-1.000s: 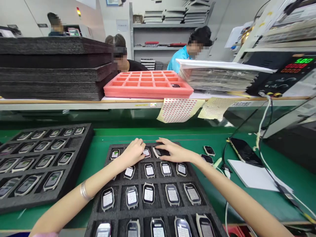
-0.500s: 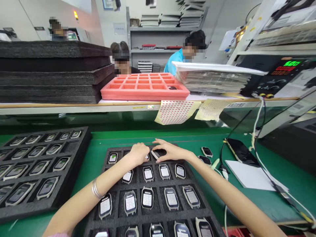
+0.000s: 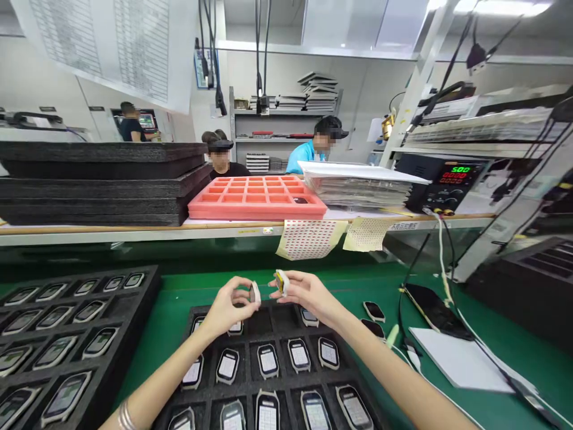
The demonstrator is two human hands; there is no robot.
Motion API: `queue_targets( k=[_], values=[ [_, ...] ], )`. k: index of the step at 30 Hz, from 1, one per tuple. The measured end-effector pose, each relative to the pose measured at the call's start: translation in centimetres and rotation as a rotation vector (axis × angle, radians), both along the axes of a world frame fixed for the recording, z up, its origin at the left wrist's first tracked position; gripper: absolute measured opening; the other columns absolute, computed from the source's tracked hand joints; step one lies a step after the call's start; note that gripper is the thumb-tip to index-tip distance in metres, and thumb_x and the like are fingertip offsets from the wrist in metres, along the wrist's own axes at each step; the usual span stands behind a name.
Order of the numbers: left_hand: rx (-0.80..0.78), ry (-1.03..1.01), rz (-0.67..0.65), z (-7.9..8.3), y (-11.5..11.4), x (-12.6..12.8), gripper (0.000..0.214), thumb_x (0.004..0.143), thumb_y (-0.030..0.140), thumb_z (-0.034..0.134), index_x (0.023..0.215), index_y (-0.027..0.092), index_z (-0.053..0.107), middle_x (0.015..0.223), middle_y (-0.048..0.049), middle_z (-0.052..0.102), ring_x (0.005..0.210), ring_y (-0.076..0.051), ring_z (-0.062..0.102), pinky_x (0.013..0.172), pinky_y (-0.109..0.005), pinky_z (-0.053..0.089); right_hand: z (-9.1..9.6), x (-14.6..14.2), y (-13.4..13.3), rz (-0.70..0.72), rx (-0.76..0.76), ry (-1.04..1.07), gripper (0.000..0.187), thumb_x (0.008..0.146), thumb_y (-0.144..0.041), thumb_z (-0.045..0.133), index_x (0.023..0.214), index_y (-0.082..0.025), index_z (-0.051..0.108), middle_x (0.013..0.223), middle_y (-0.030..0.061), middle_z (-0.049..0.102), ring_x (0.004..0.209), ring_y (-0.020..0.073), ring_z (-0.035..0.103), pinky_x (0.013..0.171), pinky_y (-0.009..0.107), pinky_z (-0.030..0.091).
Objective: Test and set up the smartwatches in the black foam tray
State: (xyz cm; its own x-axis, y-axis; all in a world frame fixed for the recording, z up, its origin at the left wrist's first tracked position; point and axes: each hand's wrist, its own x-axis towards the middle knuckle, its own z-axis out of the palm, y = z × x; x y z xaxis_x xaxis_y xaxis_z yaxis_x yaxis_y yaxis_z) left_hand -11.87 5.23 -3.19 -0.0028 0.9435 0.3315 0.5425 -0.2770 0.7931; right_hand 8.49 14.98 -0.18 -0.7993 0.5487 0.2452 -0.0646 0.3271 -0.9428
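Note:
Above the back row of a black foam tray point(image 3: 286, 322), my left hand point(image 3: 228, 307) pinches a smartwatch body point(image 3: 255, 292) by its edges, seen nearly side-on. Close to its right, my right hand point(image 3: 311, 294) grips another smartwatch body point(image 3: 283, 283), its pale case and a yellow patch showing. The two watches are held upright, a small gap apart. Beneath them are two vacant slots of the tray. Several watches with lit white screens, such as one watch point(image 3: 267, 361), lie face up in the other slots.
A second black foam tray point(image 3: 150, 286) of watches lies left. To the right are two loose watches, one watch point(image 3: 373, 311) farther back, a phone point(image 3: 436, 310), a white pad point(image 3: 461, 360) and cables. A shelf holds a pink foam tray point(image 3: 257, 212) and a power supply point(image 3: 443, 185).
Both hands have risen out of the tray's back row, each with a watch, leaving two slots bare. My view has tilted upward, and more of the room shows.

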Motion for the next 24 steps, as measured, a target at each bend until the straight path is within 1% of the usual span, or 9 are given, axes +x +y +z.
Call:
queue_targets(
  k=[2, 4, 6, 8, 10, 13, 16, 19, 24],
  values=[
    [0.081, -0.246, 0.026, 2.2, -0.8, 0.0, 0.032, 0.087, 0.032, 0.049, 0.114, 0.016, 0.044, 0.109, -0.0115, 0.06, 0.092, -0.019, 0.063, 0.075, -0.029, 0.05, 2.0, -0.6, -0.8, -0.005, -0.081, 0.125, 0.049, 0.091, -0.05, 0.052, 0.124, -0.014, 0.051, 0.117, 0.0176, 0.059, 0.091, 0.023, 0.065, 0.079, 0.037, 0.053],
    [0.145, -0.659, 0.008, 4.5, -1.8, 0.2, 0.033, 0.08, 0.028, 0.062, 0.109, 0.017, 0.05, 0.115, -0.0117, 0.058, 0.093, -0.017, 0.06, 0.077, -0.028, 0.048, 3.7, -1.2, -1.8, -0.017, -0.219, 0.294, 0.045, 0.086, -0.045, 0.061, 0.119, -0.015, 0.055, 0.116, 0.016, 0.06, 0.081, 0.0185, 0.065, 0.07, 0.029, 0.054],
    [0.124, -0.941, -0.052, 6.2, -2.9, 0.5, 0.033, 0.073, 0.02, 0.07, 0.103, 0.017, 0.055, 0.111, -0.0105, 0.061, 0.087, -0.014, 0.059, 0.076, -0.026, 0.046, 4.8, -1.9, -3.0, -0.016, -0.367, 0.423, 0.044, 0.076, -0.036, 0.074, 0.113, -0.016, 0.058, 0.108, 0.014, 0.063, 0.068, 0.0141, 0.061, 0.055, 0.022, 0.051],
    [0.044, -1.076, -0.09, 7.0, -3.9, 0.7, 0.034, 0.07, 0.013, 0.07, 0.101, 0.018, 0.057, 0.104, -0.0088, 0.064, 0.082, -0.012, 0.057, 0.072, -0.024, 0.044, 4.9, -2.4, -4.2, -0.005, -0.442, 0.413, 0.045, 0.071, -0.026, 0.078, 0.108, -0.017, 0.056, 0.099, 0.0118, 0.065, 0.054, 0.0101, 0.054, 0.041, 0.017, 0.044],
    [-0.06, -1.136, -0.104, 6.8, -4.4, 0.8, 0.036, 0.066, 0.008, 0.068, 0.099, 0.018, 0.058, 0.1, -0.0076, 0.065, 0.076, -0.011, 0.056, 0.066, -0.023, 0.042, 4.3, -2.9, -5.4, -0.01, -0.445, 0.33, 0.045, 0.07, -0.02, 0.079, 0.106, -0.017, 0.053, 0.09, 0.0087, 0.066, 0.046, 0.0076, 0.05, 0.034, 0.015, 0.039],
    [-0.197, -1.182, -0.126, 5.7, -4.3, 0.6, 0.036, 0.059, 0.002, 0.063, 0.092, 0.017, 0.06, 0.094, -0.0055, 0.065, 0.07, -0.011, 0.053, 0.059, -0.022, 0.039, 3.3, -3.1, -6.8, -0.046, -0.379, 0.243, 0.046, 0.07, -0.017, 0.078, 0.106, -0.02, 0.049, 0.086, 0.0041, 0.064, 0.044, 0.0077, 0.052, 0.034, 0.015, 0.043],
    [-0.23, -1.226, -0.096, 4.6, -3.5, 0.1, 0.036, 0.052, -0.002, 0.058, 0.083, 0.016, 0.061, 0.086, -0.0023, 0.063, 0.07, -0.011, 0.053, 0.058, -0.021, 0.038, 2.9, -3.0, -7.5, -0.047, -0.31, 0.226, 0.051, 0.073, -0.016, 0.076, 0.116, -0.021, 0.048, 0.089, 0.0034, 0.062, 0.054, 0.0106, 0.058, 0.039, 0.016, 0.048],
    [-0.24, -1.177, -0.052, 4.2, -3.0, 0.0, 0.027, 0.053, -0.001, 0.057, 0.075, 0.014, 0.061, 0.082, -0.0022, 0.062, 0.071, -0.011, 0.054, 0.057, -0.02, 0.038, 2.9, -2.8, -7.6, -0.001, -0.321, 0.274, 0.05, 0.083, -0.022, 0.066, 0.129, -0.022, 0.045, 0.091, 0.0053, 0.061, 0.064, 0.016, 0.063, 0.043, 0.021, 0.053],
    [-0.296, -1.131, -0.064, 3.9, -2.8, 0.9, 0.029, 0.056, -0.001, 0.058, 0.08, 0.015, 0.059, 0.078, -0.0011, 0.063, 0.07, -0.012, 0.055, 0.061, -0.022, 0.04, 2.8, -2.9, -7.7, -0.066, -0.305, 0.31, 0.036, 0.091, -0.03, 0.056, 0.125, -0.019, 0.052, 0.075, 0.0032, 0.062, 0.054, 0.0162, 0.063, 0.041, 0.022, 0.05]
  ],
)
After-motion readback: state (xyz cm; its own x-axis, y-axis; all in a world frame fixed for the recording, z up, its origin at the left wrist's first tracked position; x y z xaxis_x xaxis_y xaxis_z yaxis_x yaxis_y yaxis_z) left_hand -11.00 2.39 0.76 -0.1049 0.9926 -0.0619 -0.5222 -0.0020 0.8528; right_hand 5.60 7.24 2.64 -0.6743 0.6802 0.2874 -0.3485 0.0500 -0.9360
